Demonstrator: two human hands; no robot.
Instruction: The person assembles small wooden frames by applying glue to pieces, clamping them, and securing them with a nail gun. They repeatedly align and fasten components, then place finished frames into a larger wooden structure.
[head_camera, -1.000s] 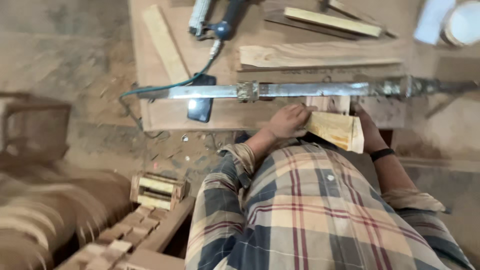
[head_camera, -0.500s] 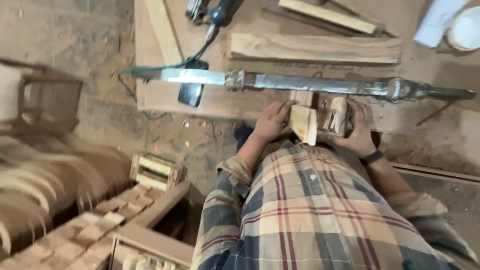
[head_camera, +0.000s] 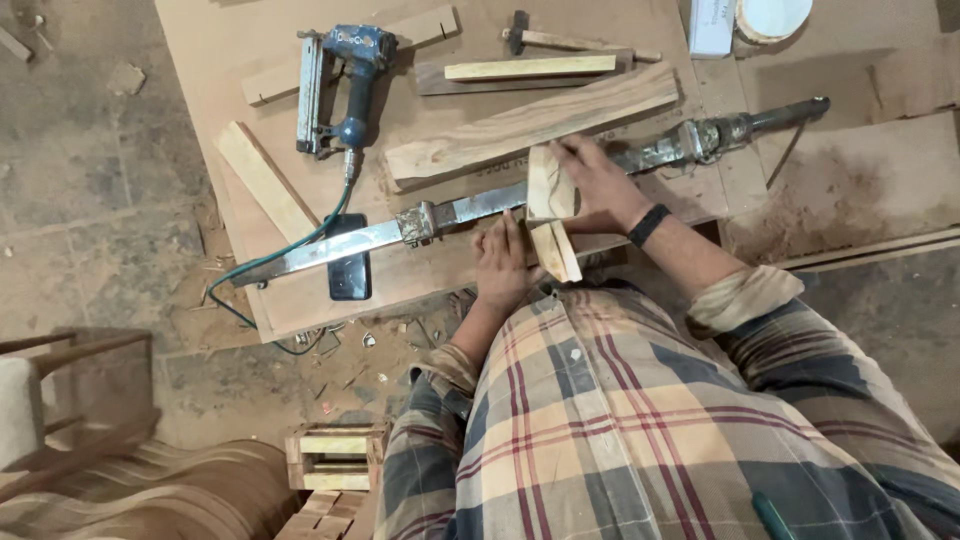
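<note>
Pale wooden pieces (head_camera: 551, 215), set at an angle to each other, stand across a long metal bar clamp (head_camera: 450, 212) that lies on a board on the floor. My left hand (head_camera: 503, 268) grips the lower piece from the left. My right hand (head_camera: 597, 178), with a black band on the wrist, presses on the upper piece from the right, above the clamp bar. Plaid sleeves cover both my arms.
On the board lie a blue nail gun (head_camera: 345, 82) with a green hose, a dark phone (head_camera: 348, 272), a hammer (head_camera: 565, 41), a rough plank (head_camera: 530, 124) and wood strips (head_camera: 264, 180). A small wooden crate (head_camera: 335, 456) and a chair frame (head_camera: 70, 400) stand at the lower left.
The wooden pieces have gone from in front of my body up onto the clamp bar and now stand more upright. Both hands moved with them.
</note>
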